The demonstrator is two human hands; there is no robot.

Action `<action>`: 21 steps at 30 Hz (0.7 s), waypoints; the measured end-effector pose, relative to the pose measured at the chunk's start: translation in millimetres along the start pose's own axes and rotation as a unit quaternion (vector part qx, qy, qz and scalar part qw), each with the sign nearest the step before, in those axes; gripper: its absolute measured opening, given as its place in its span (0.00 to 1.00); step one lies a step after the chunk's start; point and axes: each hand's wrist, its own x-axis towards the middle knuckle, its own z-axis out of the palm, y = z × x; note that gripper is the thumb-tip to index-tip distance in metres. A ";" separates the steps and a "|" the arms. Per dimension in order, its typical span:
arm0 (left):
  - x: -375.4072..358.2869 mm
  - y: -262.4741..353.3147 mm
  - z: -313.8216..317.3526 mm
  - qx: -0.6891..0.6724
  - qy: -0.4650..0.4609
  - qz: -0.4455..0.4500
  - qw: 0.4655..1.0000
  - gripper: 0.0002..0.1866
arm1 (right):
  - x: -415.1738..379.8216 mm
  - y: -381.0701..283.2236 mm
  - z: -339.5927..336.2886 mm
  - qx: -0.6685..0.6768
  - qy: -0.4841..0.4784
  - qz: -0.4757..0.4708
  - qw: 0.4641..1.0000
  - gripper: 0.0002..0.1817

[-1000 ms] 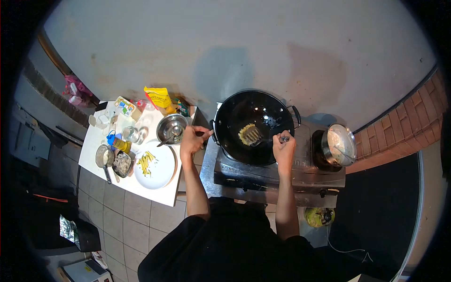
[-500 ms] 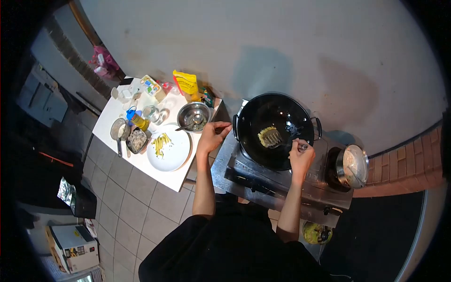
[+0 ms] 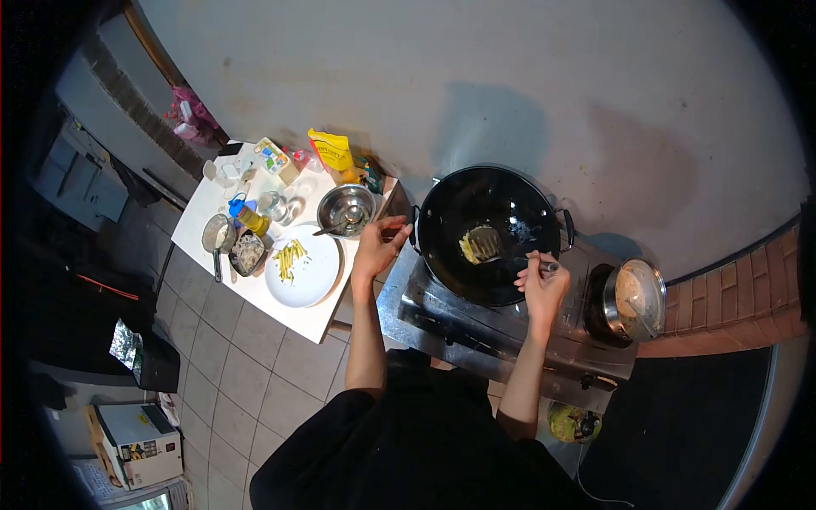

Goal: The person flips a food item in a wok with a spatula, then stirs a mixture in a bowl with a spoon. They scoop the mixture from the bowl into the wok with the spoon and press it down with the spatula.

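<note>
A black wok (image 3: 476,195) with two side handles sits on the metal gas stove (image 3: 416,297). My right hand (image 3: 544,285) is closed round the handle of a slotted spatula (image 3: 485,244), whose head lies on a yellowish clump of food (image 3: 467,248) in the wok. My left hand (image 3: 382,246) is beside the wok's left handle, its thumb and fingers pinched at or very near it; the exact contact is hard to see. Left of this hand, a white plate (image 3: 319,276) holds yellow-green strips (image 3: 290,258).
The white table (image 3: 302,323) also bears a metal bowl with a ladle (image 3: 346,211), an oil bottle (image 3: 252,221), a yellow bag (image 3: 333,153) and a container of pale food (image 3: 246,253). On the stove's right stands a pot (image 3: 633,297) with a glass lid. Behind is a wall (image 3: 382,76).
The spatula head has shifted slightly left and up over the food, and now covers more of it. The wok appears slightly further left in view, with my left hand still beside its handle.
</note>
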 end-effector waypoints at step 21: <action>17.7 -11.8 -3.3 0.016 -0.031 -0.012 0.999 0.19 | 7.6 -5.2 6.7 -0.104 0.066 -0.130 0.984 0.17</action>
